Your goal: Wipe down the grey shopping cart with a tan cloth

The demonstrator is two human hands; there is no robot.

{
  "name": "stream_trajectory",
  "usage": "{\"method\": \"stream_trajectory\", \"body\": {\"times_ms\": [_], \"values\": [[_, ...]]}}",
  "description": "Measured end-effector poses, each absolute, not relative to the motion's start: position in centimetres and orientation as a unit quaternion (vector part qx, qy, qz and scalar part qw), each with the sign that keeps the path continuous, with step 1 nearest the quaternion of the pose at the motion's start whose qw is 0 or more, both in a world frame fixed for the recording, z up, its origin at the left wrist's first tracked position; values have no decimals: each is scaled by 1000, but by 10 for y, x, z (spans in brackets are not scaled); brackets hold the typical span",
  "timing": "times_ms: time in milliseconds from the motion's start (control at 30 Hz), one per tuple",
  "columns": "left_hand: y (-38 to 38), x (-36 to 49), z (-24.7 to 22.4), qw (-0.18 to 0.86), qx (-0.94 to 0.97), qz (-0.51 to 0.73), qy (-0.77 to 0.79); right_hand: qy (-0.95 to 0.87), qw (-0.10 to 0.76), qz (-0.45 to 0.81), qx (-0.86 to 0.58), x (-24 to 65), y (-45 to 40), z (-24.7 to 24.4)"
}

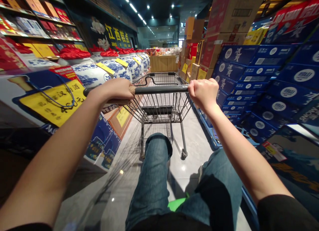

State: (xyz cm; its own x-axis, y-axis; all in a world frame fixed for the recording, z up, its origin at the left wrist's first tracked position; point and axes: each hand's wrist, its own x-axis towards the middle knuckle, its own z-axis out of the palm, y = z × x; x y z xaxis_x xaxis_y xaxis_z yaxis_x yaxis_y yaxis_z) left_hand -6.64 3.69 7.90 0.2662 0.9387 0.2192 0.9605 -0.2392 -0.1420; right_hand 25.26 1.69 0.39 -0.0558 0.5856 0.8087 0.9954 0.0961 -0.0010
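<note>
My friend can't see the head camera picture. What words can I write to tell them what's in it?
A person's left hand and right hand grip the handle of a wire shopping cart. The cart stands in a store aisle, with blue-and-white jars on the left and stacked blue boxes on the right.

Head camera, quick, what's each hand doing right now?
Left hand: closed, holding the shopping cart handle.
Right hand: closed, holding the shopping cart handle.
</note>
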Motion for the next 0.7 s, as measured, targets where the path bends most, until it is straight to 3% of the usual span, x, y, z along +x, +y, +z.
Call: {"method": "stream_trajectory", "body": {"times_ms": [67,167,233,433,600,700], "values": [[28,-62,66,194,-762,-44,-616,-660,336,-304,-599,253,18,3],[18,-56,47,261,-725,-143,-621,-659,339,-305,-598,252,18,3],[21,-55,50,230,-727,-137,-632,-659,340,-302,-598,252,17,4],[46,-54,87,71,-780,49,-619,-663,318,-288,-614,254,12,8],[24,-43,54,233,-758,-109,-600,-661,318,-288,-616,253,12,7],[22,-40,48,248,-749,-132,-599,-659,322,-291,-614,254,13,6]]}}
